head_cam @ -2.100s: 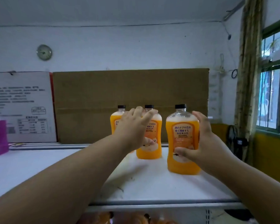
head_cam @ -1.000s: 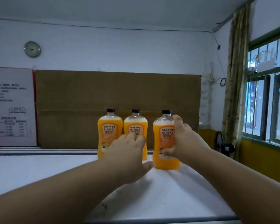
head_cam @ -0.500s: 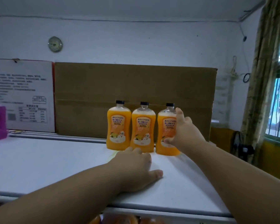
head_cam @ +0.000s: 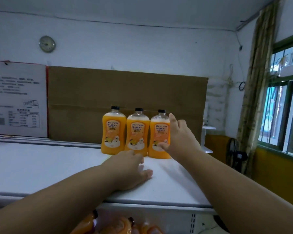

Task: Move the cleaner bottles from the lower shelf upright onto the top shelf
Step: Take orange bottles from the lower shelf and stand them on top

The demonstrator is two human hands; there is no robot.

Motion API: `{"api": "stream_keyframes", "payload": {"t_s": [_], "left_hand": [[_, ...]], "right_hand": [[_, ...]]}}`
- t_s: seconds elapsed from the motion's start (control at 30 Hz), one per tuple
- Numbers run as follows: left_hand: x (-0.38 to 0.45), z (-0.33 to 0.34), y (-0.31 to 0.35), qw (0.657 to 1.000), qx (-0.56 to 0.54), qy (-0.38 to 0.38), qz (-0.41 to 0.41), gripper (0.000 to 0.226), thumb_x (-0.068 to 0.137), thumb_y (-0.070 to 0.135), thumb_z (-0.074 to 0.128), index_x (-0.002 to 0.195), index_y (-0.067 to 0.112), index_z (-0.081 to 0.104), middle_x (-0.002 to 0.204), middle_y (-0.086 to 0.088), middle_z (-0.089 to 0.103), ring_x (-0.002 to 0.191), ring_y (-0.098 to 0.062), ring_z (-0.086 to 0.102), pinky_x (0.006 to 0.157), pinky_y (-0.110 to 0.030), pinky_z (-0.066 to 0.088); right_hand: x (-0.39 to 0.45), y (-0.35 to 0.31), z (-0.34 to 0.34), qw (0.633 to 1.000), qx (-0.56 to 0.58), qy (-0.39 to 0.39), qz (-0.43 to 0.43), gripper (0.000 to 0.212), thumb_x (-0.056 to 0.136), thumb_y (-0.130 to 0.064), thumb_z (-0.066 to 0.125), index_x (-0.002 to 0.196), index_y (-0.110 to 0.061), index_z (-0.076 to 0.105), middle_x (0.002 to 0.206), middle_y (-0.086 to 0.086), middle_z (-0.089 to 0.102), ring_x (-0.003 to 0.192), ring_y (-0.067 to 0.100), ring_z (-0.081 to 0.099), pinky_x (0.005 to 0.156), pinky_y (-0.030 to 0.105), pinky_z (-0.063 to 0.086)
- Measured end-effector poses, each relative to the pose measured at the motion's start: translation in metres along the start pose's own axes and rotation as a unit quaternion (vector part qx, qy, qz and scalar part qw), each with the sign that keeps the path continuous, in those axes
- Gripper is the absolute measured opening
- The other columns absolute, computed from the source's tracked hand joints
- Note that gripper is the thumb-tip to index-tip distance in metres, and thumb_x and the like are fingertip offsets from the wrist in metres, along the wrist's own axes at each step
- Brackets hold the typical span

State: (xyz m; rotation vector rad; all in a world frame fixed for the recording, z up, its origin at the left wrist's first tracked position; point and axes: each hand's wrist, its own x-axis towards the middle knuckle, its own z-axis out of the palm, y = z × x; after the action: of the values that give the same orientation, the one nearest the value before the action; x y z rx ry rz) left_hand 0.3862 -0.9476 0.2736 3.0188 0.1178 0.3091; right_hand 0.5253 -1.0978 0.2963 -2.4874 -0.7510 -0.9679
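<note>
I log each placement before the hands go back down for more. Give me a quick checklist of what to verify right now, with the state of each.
1. Three bottles upright on the top shelf: ok.
2. Right bottle in line with the middle bottle and left bottle: ok.
3. Right hand clear of the right bottle: not ok, thumb and fingers are on it.
4. Left hand free: ok, resting flat on the shelf, holding nothing.
5. More bottles below to move: ok, orange bottles show under the shelf edge.
6. Caps tight: cannot tell.
</note>
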Motion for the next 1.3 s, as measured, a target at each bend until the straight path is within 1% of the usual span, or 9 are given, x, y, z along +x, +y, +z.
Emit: {"api": "stream_keyframes", "payload": {"t_s": [0.1, 0.23, 0.5, 0.73, 0.9, 0.97, 1.1, 1.2, 1.3], "left_hand": [[-0.011, -0.006, 0.005, 0.998, -0.053, 0.027, -0.014, 0.049, 0.089, 0.065, 0.054, 0.127, 0.035, 0.054, 0.131, 0.010, 0.058, 0.110, -0.009, 0.056, 0.093, -0.031, 0.050], [-0.044, 0.000, 0.023, 0.988, -0.120, 0.101, -0.007, 0.038, 0.087, 0.060, 0.061, 0.119, 0.040, 0.056, 0.123, 0.016, 0.059, 0.099, -0.005, 0.058, 0.087, -0.025, 0.053], [-0.140, 0.040, 0.030, 0.939, -0.137, 0.289, 0.125, 0.033, 0.088, 0.060, 0.044, 0.117, 0.044, 0.051, 0.115, 0.028, 0.046, 0.105, 0.007, 0.038, 0.085, -0.011, 0.032], [-0.206, 0.131, -0.018, 0.967, -0.137, 0.186, 0.106, 0.027, 0.088, 0.052, 0.048, 0.110, 0.039, 0.056, 0.102, 0.024, 0.048, 0.095, 0.003, 0.043, 0.081, -0.019, 0.037], [-0.212, 0.181, -0.032, 0.975, -0.164, 0.139, 0.065, 0.033, 0.090, 0.054, 0.049, 0.119, 0.039, 0.055, 0.110, 0.022, 0.053, 0.100, 0.002, 0.045, 0.083, -0.017, 0.038], [-0.199, 0.196, -0.033, 0.977, -0.156, 0.137, 0.050, 0.030, 0.090, 0.053, 0.051, 0.116, 0.039, 0.056, 0.106, 0.020, 0.056, 0.094, 0.001, 0.048, 0.077, -0.018, 0.040], [-0.157, 0.218, -0.046, 0.982, -0.106, 0.152, -0.024, 0.021, 0.093, 0.048, 0.048, 0.105, 0.033, 0.054, 0.096, 0.010, 0.061, 0.082, -0.009, 0.054, 0.069, -0.030, 0.050], [-0.110, 0.223, -0.067, 0.980, -0.065, 0.163, -0.098, 0.026, 0.097, 0.040, 0.048, 0.111, 0.021, 0.057, 0.107, -0.002, 0.062, 0.094, -0.020, 0.058, 0.079, -0.036, 0.049], [-0.065, 0.226, -0.086, 0.982, -0.024, 0.088, -0.168, 0.033, 0.099, 0.039, 0.048, 0.120, 0.015, 0.055, 0.118, -0.010, 0.063, 0.107, -0.027, 0.059, 0.087, -0.039, 0.048]], "right_hand": [[-0.017, -0.007, -0.028, 0.998, -0.011, 0.036, -0.044, 0.099, 0.081, -0.058, 0.067, 0.153, -0.022, 0.009, 0.145, 0.006, 0.037, 0.125, 0.022, 0.047, 0.098, 0.034, 0.045], [-0.050, -0.025, -0.064, 0.993, 0.031, 0.060, -0.093, 0.083, 0.085, -0.057, 0.063, 0.149, -0.026, 0.021, 0.145, 0.004, 0.038, 0.127, 0.021, 0.045, 0.100, 0.037, 0.044], [-0.136, -0.070, -0.124, 0.981, 0.111, 0.113, -0.116, 0.061, 0.087, -0.051, 0.058, 0.138, -0.021, 0.041, 0.127, 0.001, 0.051, 0.110, 0.013, 0.049, 0.091, 0.031, 0.040], [-0.249, -0.115, -0.088, 0.982, 0.162, 0.042, -0.093, 0.056, 0.085, -0.043, 0.062, 0.135, -0.020, 0.046, 0.124, -0.001, 0.052, 0.109, 0.010, 0.049, 0.089, 0.029, 0.041], [-0.294, -0.114, -0.050, 0.983, 0.175, -0.026, -0.044, 0.053, 0.083, -0.031, 0.072, 0.131, -0.018, 0.053, 0.114, -0.007, 0.051, 0.100, 0.006, 0.049, 0.082, 0.021, 0.039], [-0.299, -0.105, -0.035, 0.985, 0.161, -0.046, -0.028, 0.052, 0.083, -0.034, 0.072, 0.130, -0.020, 0.053, 0.112, -0.009, 0.050, 0.097, 0.007, 0.050, 0.079, 0.016, 0.036], [-0.294, -0.086, -0.002, 0.981, 0.170, -0.090, 0.005, 0.049, 0.084, -0.037, 0.069, 0.128, -0.023, 0.054, 0.113, -0.007, 0.053, 0.098, 0.009, 0.050, 0.079, 0.023, 0.038], [-0.282, -0.075, 0.023, 0.978, 0.168, -0.120, 0.011, 0.043, 0.084, -0.042, 0.066, 0.123, -0.029, 0.052, 0.114, -0.007, 0.051, 0.098, 0.011, 0.051, 0.079, 0.027, 0.044], [-0.267, -0.066, 0.041, 0.974, 0.174, -0.144, 0.016, 0.041, 0.085, -0.045, 0.062, 0.121, -0.032, 0.048, 0.117, -0.005, 0.051, 0.099, 0.015, 0.054, 0.076, 0.031, 0.046]]}}
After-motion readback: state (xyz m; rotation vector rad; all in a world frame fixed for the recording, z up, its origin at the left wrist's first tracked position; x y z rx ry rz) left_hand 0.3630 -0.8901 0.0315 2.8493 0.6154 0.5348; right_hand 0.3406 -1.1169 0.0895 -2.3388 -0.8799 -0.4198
